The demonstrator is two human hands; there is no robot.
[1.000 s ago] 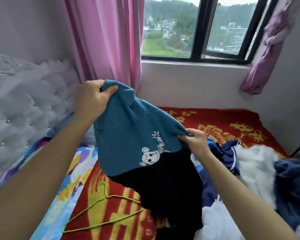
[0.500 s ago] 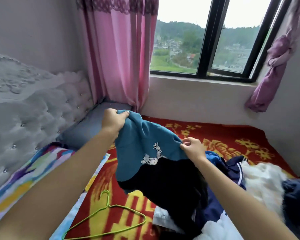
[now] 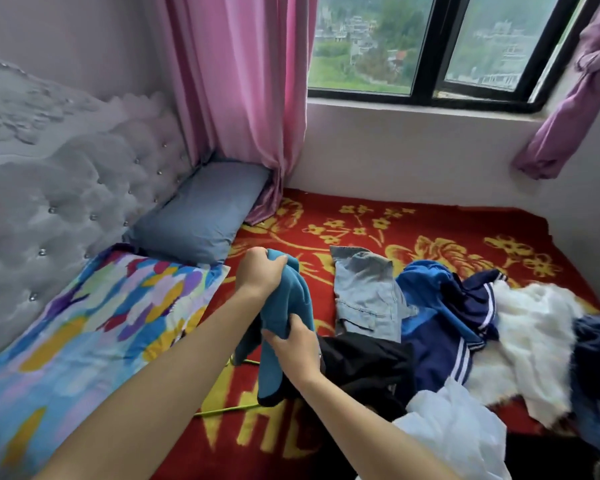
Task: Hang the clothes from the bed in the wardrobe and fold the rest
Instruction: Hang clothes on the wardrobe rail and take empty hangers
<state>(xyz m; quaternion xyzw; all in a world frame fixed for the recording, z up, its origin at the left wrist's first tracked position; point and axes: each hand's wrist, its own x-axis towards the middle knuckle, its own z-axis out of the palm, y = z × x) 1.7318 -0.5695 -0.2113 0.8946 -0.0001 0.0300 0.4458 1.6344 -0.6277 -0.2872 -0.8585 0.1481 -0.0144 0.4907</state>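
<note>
Both hands, left hand (image 3: 261, 270) above right hand (image 3: 297, 348), clench the soft, limp teal fleece top (image 3: 286, 317) mid-frame; best held by its shoulders.

A teal fleece garment (image 3: 284, 306) edged in black is seen on a red bed blanket (image 3: 361, 220) patterned with yellow flowers and lettering. On the left, a soft pillowcase (image 3: 84, 323) is covered in blue, yellow, purple and pink brushstrokes; beyond it a plain grey-blue pillow (image 3: 198, 216) is seen. On the right are found pale-blue washed denim (image 3: 368, 292), a royal-blue and navy garment (image 3: 447, 323) striped in white, black cloth (image 3: 368, 368) and white fluffy fabric (image 3: 534, 334). A lime-green wire hanger (image 3: 227, 409) is partly shown.
</note>
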